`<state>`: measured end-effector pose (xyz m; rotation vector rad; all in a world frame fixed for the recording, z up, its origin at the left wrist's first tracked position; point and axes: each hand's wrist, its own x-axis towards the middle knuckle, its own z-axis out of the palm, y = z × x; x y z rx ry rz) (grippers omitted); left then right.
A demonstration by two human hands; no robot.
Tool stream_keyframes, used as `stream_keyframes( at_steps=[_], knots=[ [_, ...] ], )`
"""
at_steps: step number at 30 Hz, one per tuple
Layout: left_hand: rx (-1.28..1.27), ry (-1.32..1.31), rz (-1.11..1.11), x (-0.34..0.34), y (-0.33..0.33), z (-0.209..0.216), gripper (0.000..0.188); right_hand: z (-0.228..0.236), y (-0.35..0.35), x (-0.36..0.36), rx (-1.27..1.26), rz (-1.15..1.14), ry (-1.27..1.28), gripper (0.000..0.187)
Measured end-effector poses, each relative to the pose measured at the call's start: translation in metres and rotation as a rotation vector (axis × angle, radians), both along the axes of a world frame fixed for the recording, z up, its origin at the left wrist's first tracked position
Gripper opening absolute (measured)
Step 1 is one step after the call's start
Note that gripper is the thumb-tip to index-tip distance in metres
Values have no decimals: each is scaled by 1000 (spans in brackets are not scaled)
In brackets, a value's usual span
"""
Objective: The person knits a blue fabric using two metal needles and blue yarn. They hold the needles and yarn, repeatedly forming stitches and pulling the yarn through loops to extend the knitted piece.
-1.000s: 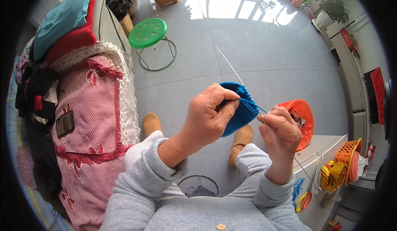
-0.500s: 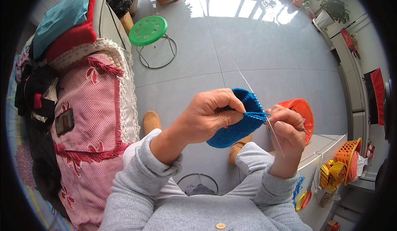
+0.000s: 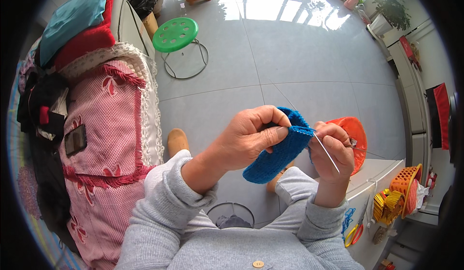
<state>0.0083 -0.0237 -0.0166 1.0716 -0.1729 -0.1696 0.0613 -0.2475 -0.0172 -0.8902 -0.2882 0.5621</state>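
Note:
My left hand (image 3: 251,135) is closed on a blue knitted piece (image 3: 274,161), thumb and fingers pinching its upper edge. The piece looks tube-like, with an opening at the top. A thin pale knitting needle (image 3: 326,152) slants past the right end of that edge, its lower tip pointing down in front of my right hand (image 3: 334,149). Those right fingers are closed in a pinch beside the stitches. From behind them a second thin needle (image 3: 368,152) sticks out to the right; its gripped part is hidden by the fingers.
An orange-red bag (image 3: 356,137) lies behind my right hand. On a white surface at right are scissors (image 3: 354,235), blue yarn (image 3: 348,218) and an orange basket (image 3: 406,177). A green stool (image 3: 175,34) stands ahead; a phone (image 3: 75,140) rests on the pink cover (image 3: 108,159).
The knitted piece has tilted and its lower end has dropped slightly. The pale needle now shows its lower tip in front of my right hand, which has shifted slightly.

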Motion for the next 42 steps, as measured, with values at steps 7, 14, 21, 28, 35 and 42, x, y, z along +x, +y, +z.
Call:
stream_keyframes(
  at_steps=[7, 14, 21, 28, 35, 42],
  knots=[
    [-122, 51, -46, 0, 0, -5, 12, -9, 1, 3, 78, 61, 48, 19],
    [-240, 114, -65, 1, -2, -11, 14, -7, 6, 1, 116, 55, 71, 20],
    [-134, 96, 21, 4, -3, -9, 20, 5, -2, 0, 16, -9, 8, 19],
    [-116, 113, 67, 4, -4, -6, 17, 4, -1, 0, 40, 2, 12, 21],
    [-164, 137, 62, 4, -3, -8, 17, 2, -2, 1, 80, 30, 5, 24],
    [-227, 167, 32, 5, -3, -9, 19, 0, -2, 1, 104, 47, 38, 25]
  ],
)
